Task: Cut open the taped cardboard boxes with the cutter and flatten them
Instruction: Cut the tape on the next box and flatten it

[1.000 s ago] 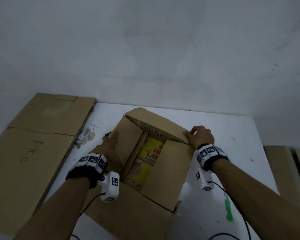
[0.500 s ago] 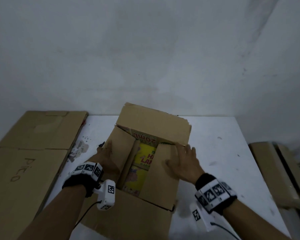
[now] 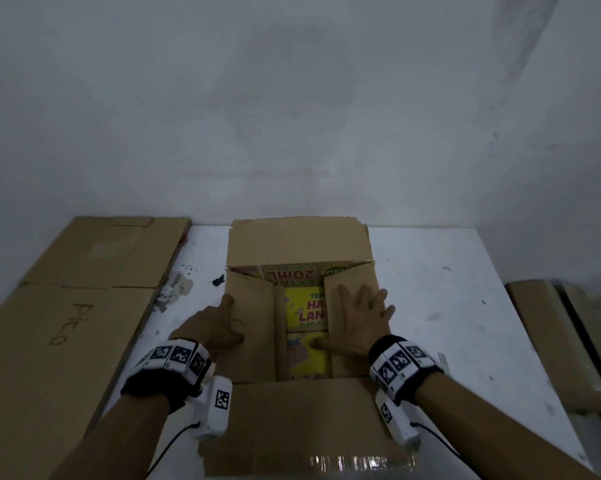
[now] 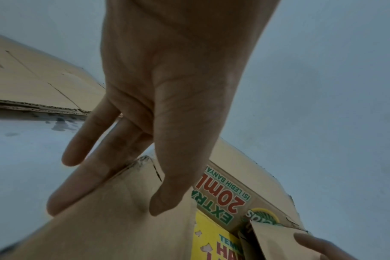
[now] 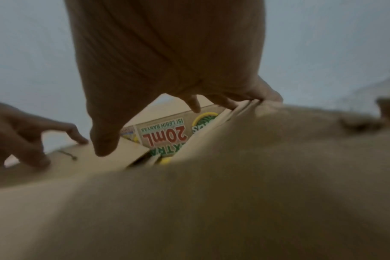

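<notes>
The cardboard box point(image 3: 299, 341) sits open on the white table point(image 3: 430, 271), at the middle of my view, its far flap point(image 3: 297, 242) standing up at 12 o'clock and its near flap point(image 3: 302, 420) folded toward me at 6 o'clock. My left hand point(image 3: 212, 327) rests on the left flap point(image 3: 254, 323) at 9 o'clock, fingers straight and loose, thumb on top and fingers along its outer edge. My right hand point(image 3: 358, 323) lies flat with fingers spread on the right flap point(image 3: 352, 289) at 3 o'clock. Between the flaps shows yellow printed packaging point(image 3: 306, 313). Flattened cardboard point(image 3: 67, 306) lies at the table's left side, more cardboard point(image 3: 552, 334) off to the right.
</notes>
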The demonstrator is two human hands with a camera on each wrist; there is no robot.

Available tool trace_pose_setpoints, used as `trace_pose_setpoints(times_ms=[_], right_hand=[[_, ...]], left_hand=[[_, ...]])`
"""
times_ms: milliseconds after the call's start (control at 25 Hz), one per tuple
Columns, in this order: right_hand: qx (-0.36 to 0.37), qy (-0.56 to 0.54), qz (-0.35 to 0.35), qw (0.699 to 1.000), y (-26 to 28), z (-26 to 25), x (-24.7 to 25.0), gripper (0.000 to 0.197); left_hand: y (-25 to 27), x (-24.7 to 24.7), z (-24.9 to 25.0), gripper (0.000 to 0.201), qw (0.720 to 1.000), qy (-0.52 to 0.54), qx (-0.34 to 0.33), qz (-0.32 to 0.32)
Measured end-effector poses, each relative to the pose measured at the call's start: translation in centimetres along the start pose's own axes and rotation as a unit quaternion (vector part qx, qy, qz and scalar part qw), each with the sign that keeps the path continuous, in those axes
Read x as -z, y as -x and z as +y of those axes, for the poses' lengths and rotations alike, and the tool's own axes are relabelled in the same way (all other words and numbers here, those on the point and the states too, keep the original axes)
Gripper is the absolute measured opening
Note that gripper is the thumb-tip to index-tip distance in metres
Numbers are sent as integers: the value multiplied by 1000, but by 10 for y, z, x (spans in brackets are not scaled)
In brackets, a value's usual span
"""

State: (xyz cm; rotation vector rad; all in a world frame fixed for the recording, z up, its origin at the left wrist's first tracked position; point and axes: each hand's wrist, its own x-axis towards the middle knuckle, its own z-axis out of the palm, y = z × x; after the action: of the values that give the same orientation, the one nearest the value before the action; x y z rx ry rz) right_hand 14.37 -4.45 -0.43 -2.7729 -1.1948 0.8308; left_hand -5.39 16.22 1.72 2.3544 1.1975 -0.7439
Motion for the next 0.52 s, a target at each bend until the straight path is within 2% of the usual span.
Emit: trace_pose_setpoints(times_ms=[160,200,320,400,480,520], right_hand=[[-3,107,36,994,0,-2,-16,140],[-6,122,42,992,1,-2,-19,138],[-12,136,39,990,4,-3,-18,127],[1,82,37,996,5,-2,-14,121],[26,-67,33,997,10,5,-1,115],[40,-169,33,984,15,13,9,110]], left_hand=[[2,0,3,91,998,-37,-5,45],[2,-2,6,94,998,-36,-12,52],[-3,-10,20,119,999,-5,-32,37],[-3,-14,28,129,999,19,-33,32],[-4,-17,34,129,998,43,-24,34],[-4,-17,36,127,998,49,-16,34]])
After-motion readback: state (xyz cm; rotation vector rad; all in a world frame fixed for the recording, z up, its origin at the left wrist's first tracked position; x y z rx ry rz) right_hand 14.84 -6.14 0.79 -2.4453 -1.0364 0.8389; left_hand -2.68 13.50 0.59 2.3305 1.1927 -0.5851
